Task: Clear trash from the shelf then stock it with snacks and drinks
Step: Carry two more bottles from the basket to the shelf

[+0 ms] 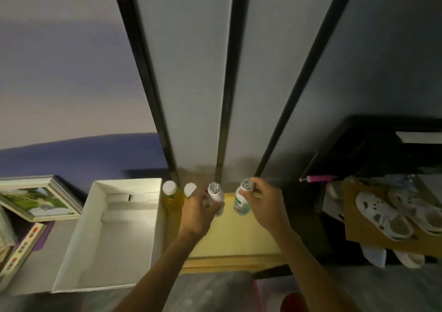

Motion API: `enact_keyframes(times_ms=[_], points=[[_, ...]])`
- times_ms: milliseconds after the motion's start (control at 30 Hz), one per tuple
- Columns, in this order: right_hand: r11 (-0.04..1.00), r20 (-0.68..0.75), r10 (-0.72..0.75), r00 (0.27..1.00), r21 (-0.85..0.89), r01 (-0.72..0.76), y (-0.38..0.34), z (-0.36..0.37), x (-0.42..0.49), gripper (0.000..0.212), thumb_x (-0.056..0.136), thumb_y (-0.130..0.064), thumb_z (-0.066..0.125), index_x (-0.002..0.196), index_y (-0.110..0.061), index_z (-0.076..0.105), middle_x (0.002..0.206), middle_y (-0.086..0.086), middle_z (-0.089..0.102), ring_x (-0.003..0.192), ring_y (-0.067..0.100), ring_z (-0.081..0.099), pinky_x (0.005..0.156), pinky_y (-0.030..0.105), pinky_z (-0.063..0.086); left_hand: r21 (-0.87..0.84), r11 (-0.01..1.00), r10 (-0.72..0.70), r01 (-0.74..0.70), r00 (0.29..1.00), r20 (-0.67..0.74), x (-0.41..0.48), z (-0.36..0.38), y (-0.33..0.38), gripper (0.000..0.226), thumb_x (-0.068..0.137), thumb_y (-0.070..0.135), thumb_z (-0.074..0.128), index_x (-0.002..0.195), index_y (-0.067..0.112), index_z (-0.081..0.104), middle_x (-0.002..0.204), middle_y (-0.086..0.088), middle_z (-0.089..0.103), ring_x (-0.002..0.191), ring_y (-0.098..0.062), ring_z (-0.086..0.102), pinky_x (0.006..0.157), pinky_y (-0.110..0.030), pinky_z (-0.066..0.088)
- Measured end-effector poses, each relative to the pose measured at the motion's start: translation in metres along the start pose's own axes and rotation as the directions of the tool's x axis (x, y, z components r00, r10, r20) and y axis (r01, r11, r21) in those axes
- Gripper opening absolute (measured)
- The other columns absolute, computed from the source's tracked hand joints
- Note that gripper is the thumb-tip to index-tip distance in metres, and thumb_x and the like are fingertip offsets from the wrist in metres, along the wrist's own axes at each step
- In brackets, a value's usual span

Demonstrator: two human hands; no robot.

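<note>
Both hands are out over the yellow wooden shelf (229, 237), and each one has a drink. The left hand (199, 212) is wrapped around the body of a small white bottle with a foil top (214, 193), fingers curled tight on it, the bottle standing roughly upright near the back of the shelf. The right hand (265, 204) pinches a second white bottle with green print (241, 202) up by its foil cap, thumb and fingers closed on the neck; whether its base touches the wood I cannot tell. The two hands sit apart, the two white bottles close beside each other with a clear gap between.

Over on the left end of the shelf, two yellow drinks stand side by side: one yellow bottle with a white cap (170, 195) right against the edge, and another white-capped bottle (190, 189) next to it, half hidden behind the left hand's fingers.

Left of the shelf, touching its side, sits an open white cardboard box (112, 235). Further left a framed picture (39, 198) lies tilted. Off to the right, a brown cardboard sheet (358, 230) carries pale slip-on shoes (382, 216), well apart from the bottles. Three black posts (227, 96) rise up the grey wall behind the shelf
</note>
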State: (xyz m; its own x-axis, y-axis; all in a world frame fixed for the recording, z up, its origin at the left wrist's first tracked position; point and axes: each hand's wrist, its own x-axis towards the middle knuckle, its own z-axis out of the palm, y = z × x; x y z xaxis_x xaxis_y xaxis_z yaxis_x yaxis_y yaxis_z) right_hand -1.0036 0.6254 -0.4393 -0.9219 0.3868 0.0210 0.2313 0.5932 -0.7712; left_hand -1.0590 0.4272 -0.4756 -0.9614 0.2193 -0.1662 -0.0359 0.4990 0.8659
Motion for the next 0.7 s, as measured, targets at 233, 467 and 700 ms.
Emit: enact_keyframes(times_ms=[233, 467, 700], points=[[0.997, 0.106, -0.07, 0.992, 0.043, 0.065, 0.088, 0.082, 0.051, 0.033, 0.095, -0.038, 0.069, 0.127, -0.029, 0.065, 0.114, -0.009, 0.075, 0.1, 0.003, 0.068, 0.088, 0.03, 0.06, -0.01, 1.0, -0.013, 0.011, 0.979, -0.203, 0.048, 0.088, -0.072, 0.014, 0.094, 0.037, 0.076, 0.097, 0.036, 0.063, 0.092, 0.013, 0.068, 0.085, -0.003, 0.065, 0.07, -0.035, 0.057], [0.996, 0.103, -0.042, 0.994, 0.081, 0.034, 0.123, 0.119, 0.053, 0.041, 0.094, -0.035, 0.074, 0.132, -0.023, 0.064, 0.119, -0.004, 0.074, 0.105, 0.011, 0.07, 0.089, 0.038, 0.062, 0.02, 1.0, -0.014, 0.021, 0.955, -0.297, 0.058, 0.117, -0.101, 0.016, 0.1, 0.025, 0.072, 0.109, 0.031, 0.061, 0.102, 0.008, 0.069, 0.09, -0.001, 0.064, 0.069, -0.008, 0.043], [0.993, 0.066, -0.017, 0.998, 0.119, 0.009, 0.115, 0.132, 0.053, 0.044, 0.095, -0.028, 0.075, 0.135, -0.017, 0.063, 0.127, 0.0, 0.072, 0.112, 0.017, 0.07, 0.092, 0.037, 0.062, 0.044, 0.999, 0.035, -0.023, 0.947, -0.318, 0.061, 0.125, -0.108, 0.036, 0.104, 0.024, 0.065, 0.139, 0.018, 0.057, 0.129, 0.0, 0.069, 0.114, -0.016, 0.065, 0.093, -0.035, 0.057]])
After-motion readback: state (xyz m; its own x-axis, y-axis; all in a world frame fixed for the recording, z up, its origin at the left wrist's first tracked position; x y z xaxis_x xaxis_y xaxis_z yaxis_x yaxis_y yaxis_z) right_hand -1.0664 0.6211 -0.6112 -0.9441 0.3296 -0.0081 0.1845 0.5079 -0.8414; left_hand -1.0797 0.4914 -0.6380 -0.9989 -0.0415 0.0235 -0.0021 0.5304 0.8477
